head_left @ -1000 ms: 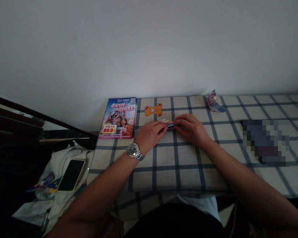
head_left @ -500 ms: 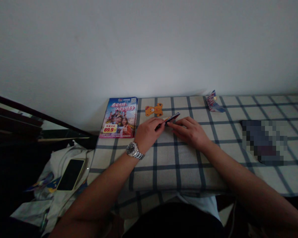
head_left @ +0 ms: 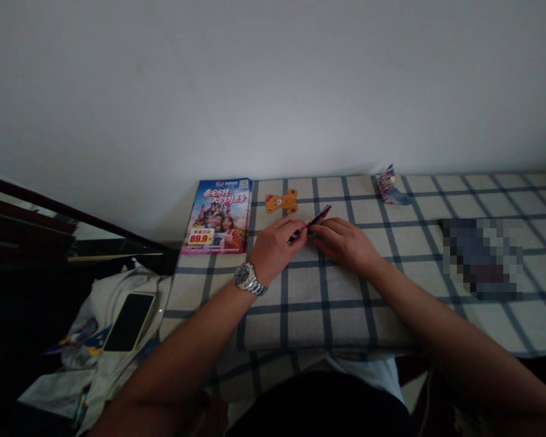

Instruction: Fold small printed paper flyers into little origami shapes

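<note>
Above the checked tablecloth [head_left: 300, 303], both hands pinch a small folded piece of printed paper [head_left: 321, 215], dark blue with some colour along its edge. My left hand [head_left: 276, 246], with a metal watch [head_left: 244, 277] on its wrist, grips the near left end; its fingers are closed. My right hand [head_left: 346, 243] has its thumb and fingertips closed on the paper's right side. The fingers hide most of the paper. Just behind my left hand, a flat orange teddy bear figure [head_left: 281, 202] lies on the cloth.
A stack of printed flyers [head_left: 218, 215] lies at the table's left back. A folded paper shape [head_left: 394, 187] stands near the wall, right of centre. A dark, pixelated item [head_left: 477, 261] is at the right. Left and lower, a phone [head_left: 130, 321] rests on pale bags.
My left hand has shifted slightly right. My right hand's fingers have drawn in closer against the folded paper, whose upper tip has tilted up a little.
</note>
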A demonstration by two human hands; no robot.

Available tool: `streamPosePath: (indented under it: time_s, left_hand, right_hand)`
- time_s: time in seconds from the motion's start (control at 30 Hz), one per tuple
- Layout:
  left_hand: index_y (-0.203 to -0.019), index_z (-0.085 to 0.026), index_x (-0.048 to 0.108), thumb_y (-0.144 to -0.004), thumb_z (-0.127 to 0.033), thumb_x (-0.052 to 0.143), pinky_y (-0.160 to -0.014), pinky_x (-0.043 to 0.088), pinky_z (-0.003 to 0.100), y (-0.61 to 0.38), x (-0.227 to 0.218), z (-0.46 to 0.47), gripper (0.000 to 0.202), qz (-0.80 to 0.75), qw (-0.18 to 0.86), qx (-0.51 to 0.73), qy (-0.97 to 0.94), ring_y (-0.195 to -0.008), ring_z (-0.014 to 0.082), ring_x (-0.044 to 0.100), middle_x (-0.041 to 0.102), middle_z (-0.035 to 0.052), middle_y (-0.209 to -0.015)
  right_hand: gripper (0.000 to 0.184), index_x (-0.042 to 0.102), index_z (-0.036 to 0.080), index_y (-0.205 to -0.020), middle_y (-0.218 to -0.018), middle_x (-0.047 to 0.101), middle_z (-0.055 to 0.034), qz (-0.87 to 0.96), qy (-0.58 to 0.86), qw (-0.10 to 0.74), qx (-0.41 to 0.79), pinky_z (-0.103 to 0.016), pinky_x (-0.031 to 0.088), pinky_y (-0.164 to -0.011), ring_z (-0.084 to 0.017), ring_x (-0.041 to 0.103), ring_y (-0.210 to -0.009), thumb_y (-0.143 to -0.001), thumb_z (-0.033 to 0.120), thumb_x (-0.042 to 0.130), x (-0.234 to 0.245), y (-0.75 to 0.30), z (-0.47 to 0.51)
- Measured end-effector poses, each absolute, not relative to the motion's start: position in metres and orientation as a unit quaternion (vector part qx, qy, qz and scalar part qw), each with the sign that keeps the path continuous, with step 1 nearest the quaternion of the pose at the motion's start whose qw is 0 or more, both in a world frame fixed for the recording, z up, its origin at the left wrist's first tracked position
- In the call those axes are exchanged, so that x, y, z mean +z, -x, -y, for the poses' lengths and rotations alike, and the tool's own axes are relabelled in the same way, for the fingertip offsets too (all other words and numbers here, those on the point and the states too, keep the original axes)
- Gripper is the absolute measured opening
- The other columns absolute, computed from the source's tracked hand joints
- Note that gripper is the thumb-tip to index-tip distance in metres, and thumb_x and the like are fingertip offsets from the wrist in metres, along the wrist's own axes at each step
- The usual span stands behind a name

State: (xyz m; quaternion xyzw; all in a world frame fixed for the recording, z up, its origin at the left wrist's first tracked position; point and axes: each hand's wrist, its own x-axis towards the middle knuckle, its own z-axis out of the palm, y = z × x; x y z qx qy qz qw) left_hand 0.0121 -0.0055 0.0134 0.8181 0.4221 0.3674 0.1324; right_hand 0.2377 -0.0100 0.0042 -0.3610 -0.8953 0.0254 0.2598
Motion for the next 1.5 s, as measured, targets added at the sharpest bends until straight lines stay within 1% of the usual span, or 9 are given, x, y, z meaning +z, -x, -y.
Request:
streamPosePath:
  time_s: [0.2, 0.4, 0.6, 0.73, 0.9, 1.03, 1.17, 1.37, 1.5]
  left_hand:
    - [-0.103, -0.020, 0.071, -0.099, -0.017, 0.062, -0.084, 0.059, 0.030, -0.014, 0.017, 0.009, 0.010, -0.423, 0.129, 0.351, -0.826, -0.093, 0.0172, 0.072, 0.074, 0.0037, -0.102]
    - [-0.116, -0.021, 0.067, -0.097, -0.019, 0.065, -0.082, 0.058, 0.030, -0.016, 0.020, 0.012, 0.019, -0.426, 0.143, 0.306, -0.839, -0.093, 0.0181, 0.072, 0.074, 0.0044, -0.107]
    - [-0.107, -0.021, 0.070, -0.097, -0.016, 0.064, -0.079, 0.054, 0.028, -0.015, 0.022, 0.010, 0.013, -0.450, 0.137, 0.309, -0.826, -0.089, 0.0172, 0.071, 0.074, 0.0024, -0.100]
    - [-0.104, -0.021, 0.070, -0.096, -0.016, 0.064, -0.081, 0.054, 0.029, -0.012, 0.023, 0.008, 0.011, -0.465, 0.132, 0.323, -0.814, -0.089, 0.0179, 0.070, 0.074, 0.0019, -0.097]
    - [-0.105, -0.020, 0.070, -0.097, -0.017, 0.062, -0.086, 0.054, 0.030, -0.009, 0.023, 0.006, 0.012, -0.481, 0.141, 0.343, -0.794, -0.091, 0.0181, 0.070, 0.075, 0.0029, -0.101]
    - [-0.105, -0.020, 0.070, -0.096, -0.017, 0.062, -0.085, 0.054, 0.030, -0.008, 0.023, 0.005, 0.012, -0.489, 0.149, 0.335, -0.791, -0.090, 0.0184, 0.070, 0.075, 0.0031, -0.101]
    - [-0.105, -0.021, 0.070, -0.096, -0.017, 0.063, -0.087, 0.053, 0.031, -0.009, 0.024, 0.005, 0.012, -0.479, 0.147, 0.315, -0.806, -0.095, 0.0198, 0.070, 0.075, 0.0035, -0.103]
    - [-0.105, -0.022, 0.069, -0.096, -0.025, 0.069, -0.079, 0.052, 0.031, -0.010, 0.025, 0.005, 0.010, -0.464, 0.153, 0.274, -0.829, -0.091, 0.0207, 0.069, 0.072, 0.0028, -0.097]
    - [-0.105, -0.022, 0.070, -0.096, -0.023, 0.069, -0.078, 0.050, 0.030, -0.010, 0.024, 0.005, 0.009, -0.469, 0.155, 0.265, -0.828, -0.090, 0.0205, 0.069, 0.072, 0.0028, -0.096]
  right_hand:
    - [0.026, 0.067, 0.025, -0.128, -0.110, 0.075, -0.0103, 0.895, 0.349, 0.276, 0.031, -0.042, 0.059, -0.092, -0.027, 0.069, -0.103, -0.107, 0.026, 0.052, 0.004, -0.240, 0.010]
    - [0.025, 0.069, 0.023, -0.124, -0.107, 0.074, -0.0108, 0.900, 0.344, 0.267, 0.010, -0.040, 0.059, -0.090, -0.027, 0.068, -0.102, -0.106, 0.022, 0.051, 0.008, -0.242, 0.011]
    - [0.022, 0.068, 0.020, -0.122, -0.106, 0.073, -0.0113, 0.902, 0.340, 0.265, -0.009, -0.039, 0.058, -0.087, -0.026, 0.067, -0.100, -0.106, 0.021, 0.052, 0.008, -0.241, 0.010]
    - [0.020, 0.068, 0.020, -0.118, -0.103, 0.073, -0.0106, 0.902, 0.340, 0.265, -0.020, -0.039, 0.057, -0.086, -0.025, 0.067, -0.097, -0.106, 0.022, 0.053, 0.011, -0.240, 0.012]
    - [0.020, 0.069, 0.021, -0.117, -0.101, 0.073, -0.0098, 0.901, 0.341, 0.267, -0.018, -0.038, 0.057, -0.084, -0.024, 0.068, -0.095, -0.106, 0.023, 0.052, 0.013, -0.240, 0.012]
    - [0.021, 0.068, 0.021, -0.119, -0.103, 0.073, -0.0100, 0.902, 0.336, 0.270, -0.007, -0.039, 0.058, -0.086, -0.025, 0.068, -0.097, -0.106, 0.024, 0.053, 0.010, -0.241, 0.011]
    - [0.022, 0.068, 0.020, -0.121, -0.104, 0.072, -0.0109, 0.904, 0.331, 0.270, 0.004, -0.038, 0.058, -0.086, -0.025, 0.068, -0.099, -0.105, 0.022, 0.054, 0.009, -0.241, 0.012]
    - [0.021, 0.067, 0.019, -0.120, -0.107, 0.072, -0.0118, 0.910, 0.320, 0.265, 0.001, -0.038, 0.059, -0.086, -0.025, 0.068, -0.099, -0.107, 0.022, 0.051, 0.011, -0.240, 0.014]
    - [0.020, 0.067, 0.017, -0.117, -0.104, 0.072, -0.0121, 0.911, 0.313, 0.268, -0.021, -0.038, 0.060, -0.083, -0.025, 0.068, -0.096, -0.107, 0.021, 0.051, 0.012, -0.239, 0.013]
